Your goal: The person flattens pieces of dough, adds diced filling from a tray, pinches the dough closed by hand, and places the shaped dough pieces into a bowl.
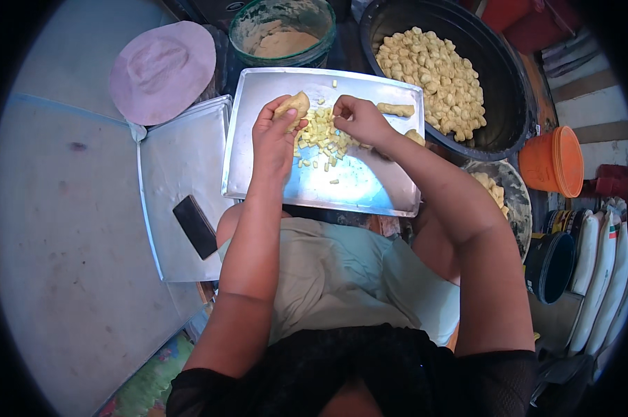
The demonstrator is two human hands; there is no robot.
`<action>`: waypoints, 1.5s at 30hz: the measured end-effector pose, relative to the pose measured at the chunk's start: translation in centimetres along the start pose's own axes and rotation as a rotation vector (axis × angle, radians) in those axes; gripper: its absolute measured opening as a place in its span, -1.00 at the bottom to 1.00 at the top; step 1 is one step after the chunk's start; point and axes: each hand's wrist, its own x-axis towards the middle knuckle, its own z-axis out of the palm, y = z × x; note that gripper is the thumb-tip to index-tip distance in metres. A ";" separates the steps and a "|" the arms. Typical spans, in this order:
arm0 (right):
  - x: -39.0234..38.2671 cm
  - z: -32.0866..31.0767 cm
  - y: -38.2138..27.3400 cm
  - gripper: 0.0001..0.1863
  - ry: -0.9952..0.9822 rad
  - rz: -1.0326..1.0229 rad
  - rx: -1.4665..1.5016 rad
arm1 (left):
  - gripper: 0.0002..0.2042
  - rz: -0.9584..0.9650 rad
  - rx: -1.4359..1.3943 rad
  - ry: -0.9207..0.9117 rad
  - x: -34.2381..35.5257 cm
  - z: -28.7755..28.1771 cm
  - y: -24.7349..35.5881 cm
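Observation:
A piece of tan dough is held in the fingers of my left hand, above the left part of a metal tray. My right hand has its fingertips pinched together over a pile of small pale yellow cubes, and what sits between them is too small to make out. More cubes lie scattered around the pile. To the right of that hand, a rolled strip of dough lies on the tray, with another lump of dough partly behind my forearm.
A large black tub holds many dough balls. Beyond the tray stands a green bucket with tan powder. Left are a pink hat and a dark phone on a metal sheet. An orange bucket stands right.

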 end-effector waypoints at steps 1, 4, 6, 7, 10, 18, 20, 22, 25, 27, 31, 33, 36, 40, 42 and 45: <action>0.2 -0.2 0.3 -0.84 -0.014 0.059 0.173 | -0.71 0.001 0.029 -0.003 -0.1 0.3 0.0; 0.5 -0.6 -0.1 -0.83 -0.029 0.169 0.394 | -0.71 0.012 0.080 -0.015 -0.3 0.3 -0.2; 0.5 -0.7 -0.3 -0.82 -0.088 0.184 0.503 | -0.71 0.019 0.103 -0.027 -0.3 0.2 -0.2; 0.5 -0.7 -0.3 -0.82 -0.087 0.183 0.503 | -0.72 -0.010 0.084 -0.017 -0.3 0.1 -0.2; 0.7 -0.9 0.0 -0.82 -0.162 0.240 0.508 | -0.74 -0.068 0.041 -0.023 -0.3 0.0 -0.2; 0.9 -1.1 0.8 -0.82 -0.101 0.265 0.574 | -0.76 -0.116 0.062 -0.028 -0.2 0.0 -0.5; 1.0 -1.1 1.2 -0.84 -0.064 0.225 0.559 | -0.77 -0.128 0.074 -0.009 -0.3 0.5 -0.5; 1.0 -1.2 0.0 -0.86 -0.039 0.180 0.547 | -0.77 -0.123 0.085 0.000 -0.3 0.2 -0.3; 0.9 -2.0 -0.9 -0.88 0.004 0.253 0.281 | -0.76 -0.133 0.101 0.006 -0.2 0.1 -0.6; 1.0 -2.2 -1.2 -0.87 0.047 0.141 0.589 | -0.76 -0.146 0.108 0.009 -0.2 0.2 -0.8; 0.4 -2.4 -4.1 -0.76 0.023 -0.012 0.646 | -0.76 -0.161 0.075 -0.024 -0.4 0.3 -1.1; 0.0 -2.2 -5.4 -0.68 0.092 -0.164 0.422 | -0.77 -0.161 0.044 -0.049 -0.7 0.5 -1.2; -0.1 -1.8 -5.2 -0.73 0.145 -0.236 0.181 | -0.77 -0.172 -0.056 -0.066 -0.9 1.0 -1.3; -0.5 -1.1 -5.8 -0.63 0.121 -0.444 -0.034 | -0.71 -0.103 -0.027 -0.105 -1.1 1.1 -0.7; -0.5 -1.3 -5.9 -0.60 -0.007 -0.381 -0.055 | -0.68 -0.072 0.012 -0.106 -1.2 1.2 -0.7; -0.7 -0.7 -5.1 -0.66 -0.209 -0.457 -0.025 | -0.49 -0.084 0.281 -0.212 -1.7 1.0 -1.1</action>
